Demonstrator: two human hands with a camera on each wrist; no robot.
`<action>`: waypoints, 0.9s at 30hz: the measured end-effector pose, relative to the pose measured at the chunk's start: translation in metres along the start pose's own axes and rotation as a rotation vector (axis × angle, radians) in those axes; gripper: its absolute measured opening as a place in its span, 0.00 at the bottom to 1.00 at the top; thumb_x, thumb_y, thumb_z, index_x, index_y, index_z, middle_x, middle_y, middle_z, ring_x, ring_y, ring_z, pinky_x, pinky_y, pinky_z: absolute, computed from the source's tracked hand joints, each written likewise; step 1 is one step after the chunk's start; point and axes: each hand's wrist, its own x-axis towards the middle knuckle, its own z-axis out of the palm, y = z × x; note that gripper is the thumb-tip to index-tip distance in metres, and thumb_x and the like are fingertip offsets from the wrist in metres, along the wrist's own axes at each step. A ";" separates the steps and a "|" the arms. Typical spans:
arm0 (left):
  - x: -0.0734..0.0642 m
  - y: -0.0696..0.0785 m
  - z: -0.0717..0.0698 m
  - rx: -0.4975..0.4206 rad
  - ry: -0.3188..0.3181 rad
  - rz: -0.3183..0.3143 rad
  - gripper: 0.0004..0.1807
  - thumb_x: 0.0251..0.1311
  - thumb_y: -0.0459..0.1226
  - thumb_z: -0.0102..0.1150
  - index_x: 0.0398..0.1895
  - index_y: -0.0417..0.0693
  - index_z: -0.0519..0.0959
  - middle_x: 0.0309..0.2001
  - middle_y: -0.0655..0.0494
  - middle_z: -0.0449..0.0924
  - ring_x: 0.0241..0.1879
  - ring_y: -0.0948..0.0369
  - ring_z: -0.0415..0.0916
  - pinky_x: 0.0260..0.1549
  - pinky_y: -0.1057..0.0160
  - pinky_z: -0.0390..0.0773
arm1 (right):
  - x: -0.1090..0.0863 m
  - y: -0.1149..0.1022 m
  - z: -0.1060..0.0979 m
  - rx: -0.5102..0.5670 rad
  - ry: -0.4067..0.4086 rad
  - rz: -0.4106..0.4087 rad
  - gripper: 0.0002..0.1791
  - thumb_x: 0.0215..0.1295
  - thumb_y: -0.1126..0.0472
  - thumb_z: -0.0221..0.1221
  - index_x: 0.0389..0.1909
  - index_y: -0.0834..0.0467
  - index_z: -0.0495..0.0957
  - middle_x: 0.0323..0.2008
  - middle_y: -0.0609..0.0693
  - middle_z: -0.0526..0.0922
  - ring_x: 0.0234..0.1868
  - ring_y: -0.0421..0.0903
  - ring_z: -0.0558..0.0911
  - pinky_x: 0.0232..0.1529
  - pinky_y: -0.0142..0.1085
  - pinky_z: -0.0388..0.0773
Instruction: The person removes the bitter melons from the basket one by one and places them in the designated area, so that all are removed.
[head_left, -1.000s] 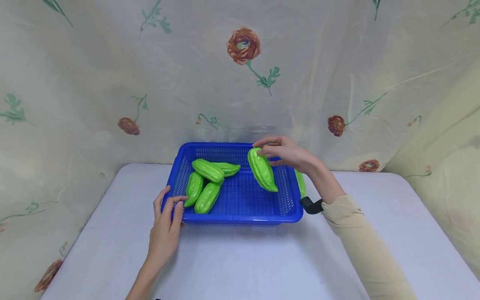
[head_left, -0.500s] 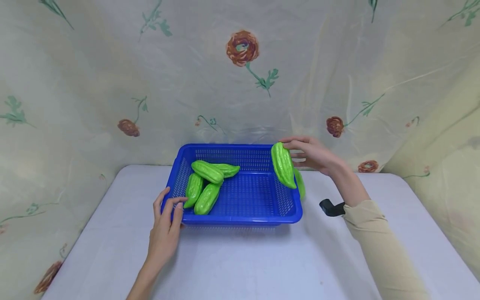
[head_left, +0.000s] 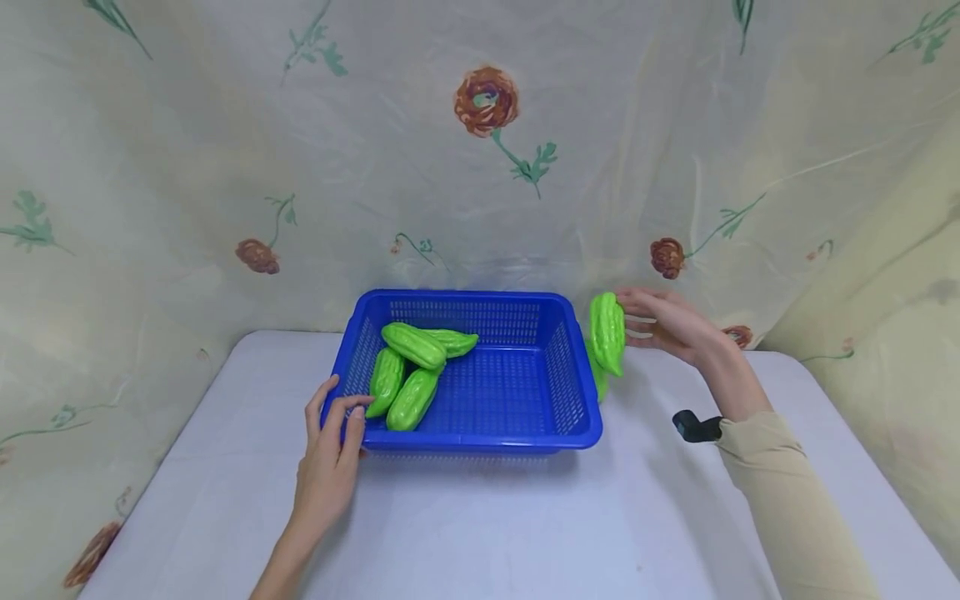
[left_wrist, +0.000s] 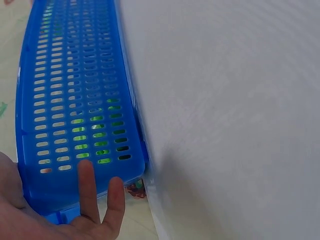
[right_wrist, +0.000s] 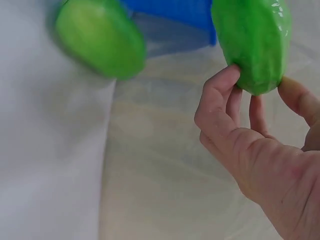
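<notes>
My right hand [head_left: 667, 325] pinches a bright green bitter melon [head_left: 607, 333] by its upper end and holds it just outside the basket's right side. In the right wrist view, the thumb and fingertips sit around the end of that melon [right_wrist: 255, 47]. A second bitter melon [right_wrist: 100, 37] lies below it on the table, mostly hidden in the head view. At the near left corner of the blue plastic basket [head_left: 480, 439], my left hand [head_left: 330, 471] holds the rim, with two fingers against the outer wall [left_wrist: 65, 187] in the left wrist view.
Several bitter melons [head_left: 414, 346] lie piled in the left part of the basket. The table [head_left: 480, 525] has a white cover. A flowered curtain [head_left: 375, 167] hangs close behind the basket. A black wrist camera [head_left: 693, 427] juts from the right wrist.
My right hand has carried the bitter melon rightward, from over the inside of the basket to beyond its right rim. The left hand and the melons in the basket have stayed put.
</notes>
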 end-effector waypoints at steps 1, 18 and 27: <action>0.000 0.000 0.000 0.001 -0.001 -0.001 0.20 0.89 0.48 0.37 0.66 0.53 0.77 0.87 0.53 0.45 0.38 0.55 0.86 0.34 0.64 0.79 | 0.000 0.003 -0.003 0.001 0.002 0.007 0.31 0.86 0.43 0.50 0.77 0.58 0.62 0.52 0.34 0.83 0.54 0.37 0.83 0.54 0.34 0.86; 0.001 0.001 0.001 -0.003 -0.001 -0.002 0.21 0.89 0.49 0.37 0.66 0.55 0.77 0.88 0.56 0.45 0.39 0.54 0.85 0.31 0.64 0.77 | 0.013 0.070 -0.025 -0.001 0.067 0.081 0.13 0.85 0.47 0.53 0.56 0.48 0.80 0.44 0.34 0.84 0.47 0.35 0.83 0.50 0.34 0.85; -0.001 -0.002 0.000 0.001 0.011 0.000 0.21 0.89 0.50 0.37 0.65 0.55 0.78 0.88 0.55 0.45 0.38 0.53 0.86 0.30 0.64 0.77 | 0.018 0.084 -0.015 -0.089 0.089 0.094 0.34 0.87 0.49 0.49 0.80 0.69 0.62 0.53 0.40 0.86 0.49 0.32 0.83 0.54 0.36 0.86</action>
